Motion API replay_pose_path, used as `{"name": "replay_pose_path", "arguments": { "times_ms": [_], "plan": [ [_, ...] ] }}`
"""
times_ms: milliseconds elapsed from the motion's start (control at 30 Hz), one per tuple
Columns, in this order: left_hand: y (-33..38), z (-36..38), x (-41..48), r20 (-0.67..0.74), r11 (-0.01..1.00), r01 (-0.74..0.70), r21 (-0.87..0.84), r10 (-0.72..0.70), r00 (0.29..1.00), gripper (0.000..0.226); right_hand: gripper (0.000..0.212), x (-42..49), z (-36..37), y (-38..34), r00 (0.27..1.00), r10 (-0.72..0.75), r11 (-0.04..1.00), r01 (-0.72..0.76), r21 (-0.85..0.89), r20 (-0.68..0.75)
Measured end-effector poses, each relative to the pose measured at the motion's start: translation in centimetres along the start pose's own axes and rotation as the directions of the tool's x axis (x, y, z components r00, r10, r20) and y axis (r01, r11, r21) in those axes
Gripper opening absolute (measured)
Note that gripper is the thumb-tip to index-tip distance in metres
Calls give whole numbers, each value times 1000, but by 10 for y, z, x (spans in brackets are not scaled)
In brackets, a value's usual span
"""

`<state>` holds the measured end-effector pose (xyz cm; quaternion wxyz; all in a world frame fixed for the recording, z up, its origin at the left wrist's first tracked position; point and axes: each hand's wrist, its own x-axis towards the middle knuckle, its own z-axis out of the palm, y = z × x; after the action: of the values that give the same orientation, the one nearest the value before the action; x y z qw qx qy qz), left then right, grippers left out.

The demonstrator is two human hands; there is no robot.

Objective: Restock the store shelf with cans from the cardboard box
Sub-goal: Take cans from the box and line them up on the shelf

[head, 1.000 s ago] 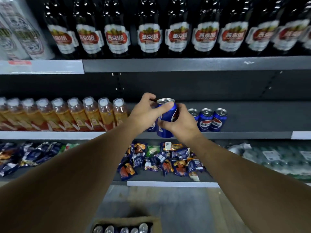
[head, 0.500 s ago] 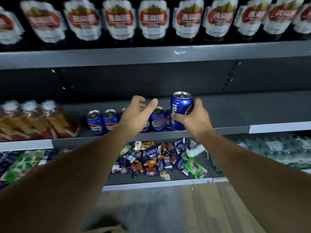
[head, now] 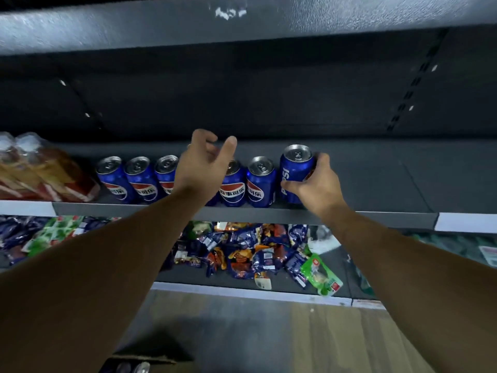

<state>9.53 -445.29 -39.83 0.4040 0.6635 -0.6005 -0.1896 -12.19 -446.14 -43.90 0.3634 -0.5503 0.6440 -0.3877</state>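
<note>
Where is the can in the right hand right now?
Head view, right of centre: the can, gripped by the right hand, is upright at the right end of the row of blue cans on the grey shelf.

left hand (head: 200, 168): bare, plain skin all over. There's a pale speck up by the knuckles, but honestly can't tell if it's on a finger or something behind it.
right hand (head: 318, 189): bare too. Mostly just the back of it and the thumb show, and the rest of the fingers are hidden.
left forearm (head: 107, 265): bare skin the whole way from the wrist to the bottom-left corner. It balloons out near the lens, wide-angle stuff.
right forearm (head: 403, 265): same deal, bare from the wrist out to the right edge, also getting fat toward the camera.
</note>
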Motion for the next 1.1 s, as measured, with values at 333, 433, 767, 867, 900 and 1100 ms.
{"name": "replay_pose_path", "arguments": {
  "times_ms": [333,433,767,867,900,1100],
  "plan": [
    [-14,-3,-4,-62,998,-39,58,42,997,47,68,6,14,25,999,-7,1000,8,-14,39],
    [-19,-4,-8,-68,998,-40,46,44,997,46,68,5,16,27,999,-13,1000,13,2,38],
    [-12,-13,-14,-53,999,-33,24,34,998,48,99,-1,0,15,998,3,999,-5,35,59],
    [-3,-14,-14,-49,999,-42,5,42,998,47,98,-4,-12,-2,999,-29,998,28,64,17],
    [0,-15,-14,-45,999,-43,-6,43,998,47,96,-5,-16,-8,999,-44,996,44,73,0],
    [19,-29,-12,-23,996,-21,-82,19,1000,45,75,-13,-23,-52,989,-134,989,138,60,-63]
  ]
}}
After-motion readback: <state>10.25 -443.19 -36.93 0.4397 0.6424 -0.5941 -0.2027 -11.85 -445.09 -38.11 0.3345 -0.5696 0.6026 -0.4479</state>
